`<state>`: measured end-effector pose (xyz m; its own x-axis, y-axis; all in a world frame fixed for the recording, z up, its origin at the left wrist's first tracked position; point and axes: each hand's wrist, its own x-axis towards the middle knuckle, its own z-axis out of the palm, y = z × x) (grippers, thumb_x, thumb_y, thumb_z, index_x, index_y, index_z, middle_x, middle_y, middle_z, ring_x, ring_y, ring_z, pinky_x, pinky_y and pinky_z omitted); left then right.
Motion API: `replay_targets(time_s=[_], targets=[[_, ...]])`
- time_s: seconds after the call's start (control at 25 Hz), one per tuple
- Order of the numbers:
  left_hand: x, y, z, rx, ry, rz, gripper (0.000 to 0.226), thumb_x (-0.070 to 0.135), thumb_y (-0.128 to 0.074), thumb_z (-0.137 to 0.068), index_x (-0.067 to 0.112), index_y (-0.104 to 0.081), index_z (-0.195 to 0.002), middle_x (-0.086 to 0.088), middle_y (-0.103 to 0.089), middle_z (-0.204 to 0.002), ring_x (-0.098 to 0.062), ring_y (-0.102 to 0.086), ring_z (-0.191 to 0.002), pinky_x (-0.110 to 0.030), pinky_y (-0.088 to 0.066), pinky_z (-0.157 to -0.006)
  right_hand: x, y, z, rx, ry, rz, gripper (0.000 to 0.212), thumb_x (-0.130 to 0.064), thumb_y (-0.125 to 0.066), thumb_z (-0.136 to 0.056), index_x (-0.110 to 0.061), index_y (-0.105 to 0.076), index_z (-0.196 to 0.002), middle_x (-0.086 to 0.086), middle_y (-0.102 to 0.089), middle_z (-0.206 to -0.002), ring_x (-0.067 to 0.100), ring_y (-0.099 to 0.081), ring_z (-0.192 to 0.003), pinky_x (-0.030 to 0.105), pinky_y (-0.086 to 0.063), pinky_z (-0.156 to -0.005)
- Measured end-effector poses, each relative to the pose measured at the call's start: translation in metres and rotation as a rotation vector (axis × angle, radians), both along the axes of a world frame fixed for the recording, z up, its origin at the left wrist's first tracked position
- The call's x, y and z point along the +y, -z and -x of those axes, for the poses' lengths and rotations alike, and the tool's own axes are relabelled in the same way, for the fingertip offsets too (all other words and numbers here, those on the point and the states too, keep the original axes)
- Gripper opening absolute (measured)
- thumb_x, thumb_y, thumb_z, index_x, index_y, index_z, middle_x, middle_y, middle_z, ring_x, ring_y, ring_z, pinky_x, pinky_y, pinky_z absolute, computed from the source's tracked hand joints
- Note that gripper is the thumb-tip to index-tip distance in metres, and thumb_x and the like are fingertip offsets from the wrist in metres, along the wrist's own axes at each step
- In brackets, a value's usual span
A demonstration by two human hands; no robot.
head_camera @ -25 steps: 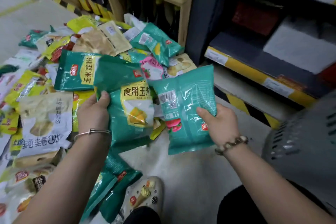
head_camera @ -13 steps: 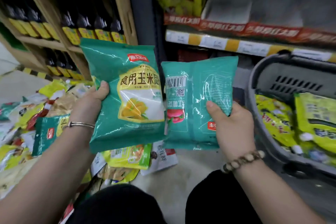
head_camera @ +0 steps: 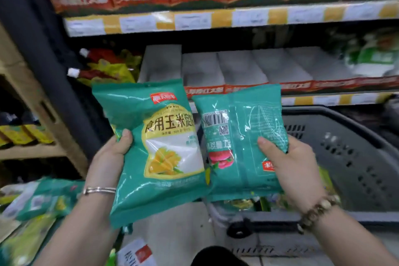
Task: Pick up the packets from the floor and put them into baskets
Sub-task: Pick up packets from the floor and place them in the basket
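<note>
Moved: the corn packet (head_camera: 155, 147) and barcode packet (head_camera: 239, 142) are riding higher; the grey basket (head_camera: 356, 157) is filling more of the right.
Hidden: shelf labels (head_camera: 194, 20) are blurring past reading.
Room: store shelves (head_camera: 248, 54) are running across the top.
Hands: the left hand (head_camera: 110, 157) is gripping the corn packet at centre; the right hand (head_camera: 295, 170) is gripping the barcode packet beside it, edges overlapping.

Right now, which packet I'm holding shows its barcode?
The packet in your right hand: barcode faces you. The other packet, in your left hand, shows its yellow front label.
</note>
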<state>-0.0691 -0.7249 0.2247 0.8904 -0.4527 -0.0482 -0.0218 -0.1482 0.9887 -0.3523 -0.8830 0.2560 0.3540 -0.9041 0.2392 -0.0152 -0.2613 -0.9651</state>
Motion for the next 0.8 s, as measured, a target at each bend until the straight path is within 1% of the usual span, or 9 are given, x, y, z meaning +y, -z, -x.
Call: replay_targets(time_s=[0.12,0.16,0.24,0.36,0.44,0.52,0.6,0.72,0.8], targets=[[-0.046,-0.018,0.041,0.005,0.110,0.037,0.020,0.048,-0.057,-0.088,0.029,-0.063,-0.087,0.021,-0.068,-0.065,0.009,-0.061,-0.052,-0.009,-0.044,-0.041,-0.038,-0.003,0.032,0.029,0.080,0.005,0.012,-0.020,-0.066,-0.084,-0.019,-0.068,-0.073,0.011,-0.072,-0.080,0.041,-0.064,-0.082,0.053,-0.054,-0.075],[-0.060,-0.021,0.053,0.028,0.140,0.051,0.016,0.042,-0.056,-0.091,0.028,-0.062,-0.085,0.016,-0.068,-0.064,0.008,-0.060,-0.049,-0.009,-0.042,-0.039,-0.048,-0.005,0.043,0.049,0.115,0.026,0.011,-0.020,-0.066,-0.084,-0.019,-0.068,-0.073,0.010,-0.072,-0.080,0.041,-0.064,-0.082,0.053,-0.054,-0.074],[-0.083,-0.025,0.073,0.069,0.179,0.069,0.010,0.035,-0.054,-0.094,0.028,-0.059,-0.089,0.011,-0.064,-0.072,0.004,-0.060,-0.049,-0.010,-0.043,-0.040,-0.069,-0.010,0.062,0.084,0.162,0.062,0.012,-0.021,-0.066,-0.084,-0.022,-0.067,-0.072,0.003,-0.071,-0.076,0.033,-0.066,-0.076,0.044,-0.054,-0.071],[-0.110,-0.037,0.098,0.123,0.196,0.075,0.009,0.031,-0.054,-0.093,0.024,-0.058,-0.099,0.002,-0.061,-0.084,-0.009,-0.057,-0.065,-0.022,-0.044,-0.054,-0.105,-0.014,0.082,0.186,0.169,0.112,0.016,-0.020,-0.065,-0.085,-0.027,-0.065,-0.070,-0.008,-0.067,-0.070,0.014,-0.061,-0.065,0.027,-0.049,-0.059],[-0.122,-0.044,0.107,0.139,0.233,0.089,0.007,0.026,-0.053,-0.094,0.021,-0.057,-0.092,-0.002,-0.060,-0.083,-0.012,-0.053,-0.066,-0.021,-0.046,-0.052,-0.134,-0.006,0.085,0.255,0.161,0.109,0.017,-0.018,-0.065,-0.085,-0.027,-0.064,-0.070,-0.010,-0.065,-0.068,0.009,-0.059,-0.061,0.022,-0.045,-0.054],[-0.128,-0.039,0.108,0.148,0.235,0.078,0.011,0.023,-0.052,-0.094,0.020,-0.056,-0.084,0.000,-0.059,-0.076,-0.013,-0.053,-0.065,-0.021,-0.047,-0.049,-0.167,0.009,0.082,0.322,0.159,0.051,0.012,-0.016,-0.065,-0.086,-0.018,-0.066,-0.074,-0.003,-0.065,-0.067,0.013,-0.058,-0.059,0.026,-0.046,-0.054],[-0.129,-0.032,0.109,0.202,0.194,0.025,0.011,0.021,-0.052,-0.094,0.017,-0.057,-0.085,-0.003,-0.060,-0.075,-0.017,-0.054,-0.063,-0.027,-0.043,-0.052,-0.197,0.029,0.081,0.339,0.156,-0.080,0.008,-0.014,-0.065,-0.086,-0.007,-0.067,-0.081,0.009,-0.067,-0.073,0.021,-0.060,-0.061,0.031,-0.050,-0.058],[-0.136,-0.019,0.102,0.212,0.160,-0.074,0.013,0.023,-0.052,-0.095,0.012,-0.059,-0.096,-0.012,-0.064,-0.090,-0.024,-0.057,-0.069,-0.029,-0.042,-0.058,-0.229,0.063,0.085,0.373,0.169,-0.313,0.018,-0.017,-0.069,-0.083,0.000,-0.067,-0.088,0.018,-0.068,-0.082,0.031,-0.064,-0.072,0.045,-0.054,-0.075],[-0.149,-0.009,0.100,0.196,0.153,-0.110,0.013,0.024,-0.050,-0.096,0.012,-0.055,-0.097,-0.013,-0.063,-0.091,-0.025,-0.058,-0.072,-0.021,-0.045,-0.058,-0.240,0.081,0.089,0.402,0.210,-0.375,0.025,-0.016,-0.070,-0.082,0.007,-0.067,-0.091,0.018,-0.068,-0.079,0.031,-0.064,-0.070,0.046,-0.053,-0.075]])
